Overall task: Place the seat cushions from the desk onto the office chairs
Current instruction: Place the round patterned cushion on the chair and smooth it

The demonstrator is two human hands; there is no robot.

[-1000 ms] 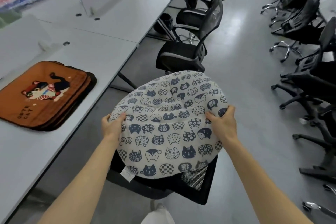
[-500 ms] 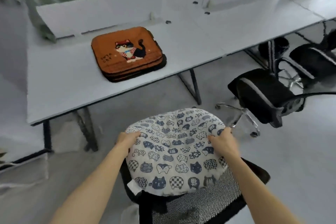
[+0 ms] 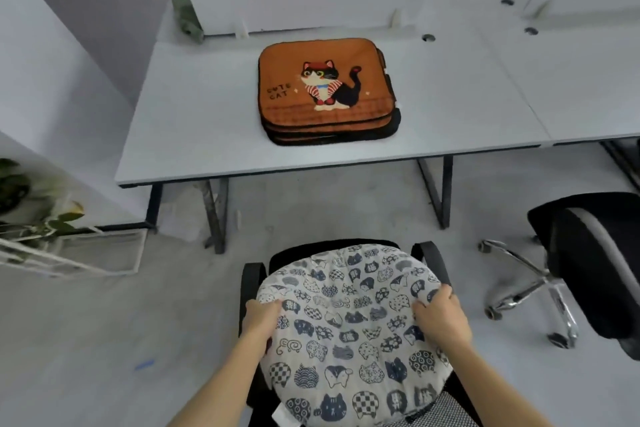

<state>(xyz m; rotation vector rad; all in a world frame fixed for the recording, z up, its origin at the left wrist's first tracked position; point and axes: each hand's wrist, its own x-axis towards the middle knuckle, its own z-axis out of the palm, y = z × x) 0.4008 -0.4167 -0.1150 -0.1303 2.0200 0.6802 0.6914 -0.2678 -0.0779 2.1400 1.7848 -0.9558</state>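
Cushion (image 3: 349,322) is laid on the chair (image 3: 346,246) seat, between the armrests (image 3: 433,263). Its side rims are gripped by the left hand (image 3: 261,317) and right hand (image 3: 440,319), with the fabric bunched in both grips. It is judged soft, light and floppy, and best taken at opposite rims. A stack (image 3: 325,87) of orange cushions is seen on the desk (image 3: 194,114), well apart.
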